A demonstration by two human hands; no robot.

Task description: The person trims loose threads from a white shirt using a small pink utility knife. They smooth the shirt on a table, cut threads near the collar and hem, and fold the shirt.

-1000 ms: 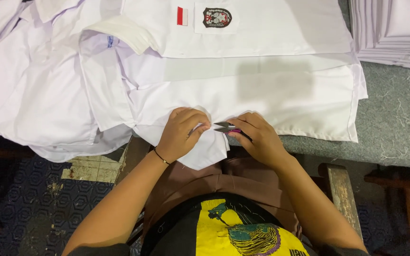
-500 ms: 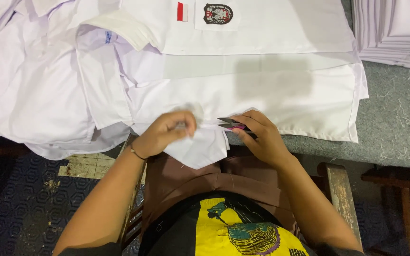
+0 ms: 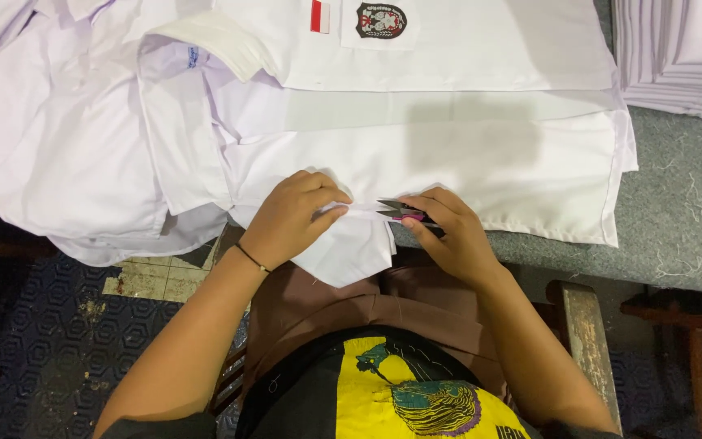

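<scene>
Left hand [image 3: 290,218] shifted onto white shirt [image 3: 481,162]; right hand [image 3: 448,236] gripping snips [image 3: 400,211]; grey table [image 3: 676,219].

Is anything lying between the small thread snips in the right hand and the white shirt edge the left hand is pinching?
Nothing visible does. The small pink-handled thread snips in the right hand point straight at the white shirt fabric pinched by the left hand.

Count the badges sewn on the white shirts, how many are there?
1 dark crest badge at the top middle, with a small red and white patch left of it. Folded shirts may hide others.
</scene>
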